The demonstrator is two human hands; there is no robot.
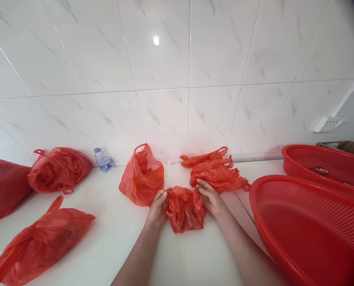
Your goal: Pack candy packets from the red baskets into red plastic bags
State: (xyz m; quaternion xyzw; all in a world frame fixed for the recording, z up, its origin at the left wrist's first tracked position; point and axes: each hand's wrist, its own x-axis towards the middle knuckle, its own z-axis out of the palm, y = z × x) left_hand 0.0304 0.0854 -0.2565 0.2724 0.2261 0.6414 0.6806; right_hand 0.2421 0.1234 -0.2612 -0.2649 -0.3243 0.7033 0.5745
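A small crumpled red plastic bag (185, 210) lies on the white counter (117, 234) in front of me. My left hand (158, 208) grips its left edge with the fingers curled closed. At the bag's right top edge my right hand (209, 197) pinches the plastic. Just behind my left hand stands a fuller red bag (141, 176) with its handles up. A pile of flat red bags (215, 171) lies behind my right hand.
Two red mesh baskets (311, 226) (326, 167) sit at the right. More red bags lie at the left (59, 169) (42, 242) (4, 186). A small water bottle (103, 160) leans at the tiled wall. A wall socket (329, 124) is at the far right.
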